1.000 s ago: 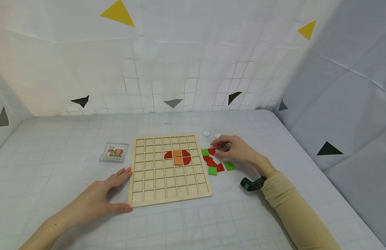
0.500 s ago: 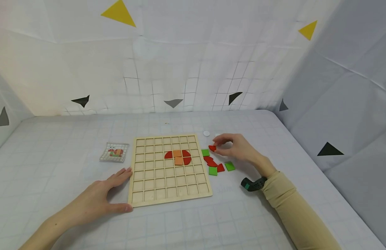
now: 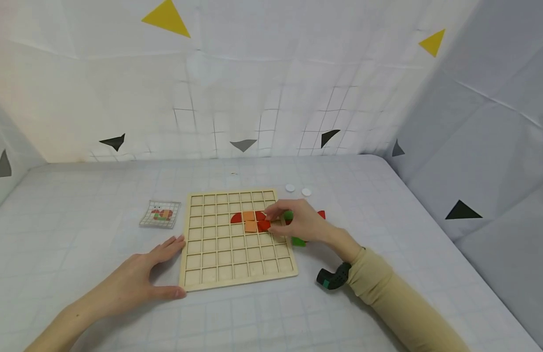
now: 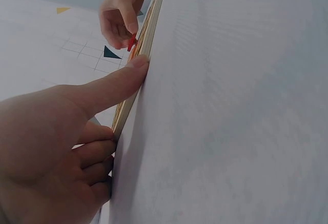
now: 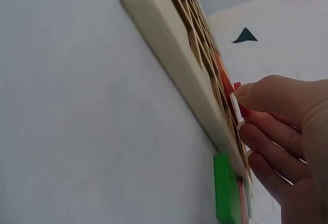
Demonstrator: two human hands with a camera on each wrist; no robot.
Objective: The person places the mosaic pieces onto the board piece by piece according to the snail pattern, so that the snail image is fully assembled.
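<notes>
My right hand (image 3: pixel 304 220) is over the right side of the square wooden grid board (image 3: pixel 223 256). In the right wrist view its thumb and fingers pinch a small red piece (image 5: pixel 244 112), held on edge close to the grid. Next to it in the board lie two orange square tiles (image 3: pixel 250 226) and red rounded pieces (image 3: pixel 236 218); the fingers partly cover the red ones on the right. My left hand (image 3: pixel 135 281) rests against the board's left edge, thumb and fingertips spread along the rim. The left wrist view shows the thumb (image 4: pixel 118 83) touching that rim.
Right of the board, green squares (image 3: pixel 298 242) and red pieces (image 3: pixel 321 214) lie partly hidden behind my right hand. Two white discs (image 3: pixel 306 192) lie beyond them. A small picture card (image 3: pixel 161 214) sits left of the board on the white gridded table cover (image 3: pixel 236 322).
My right hand picked up a red piece from the loose pieces right of the board and has moved left with it over the grid. My left hand stays at the board's edge.
</notes>
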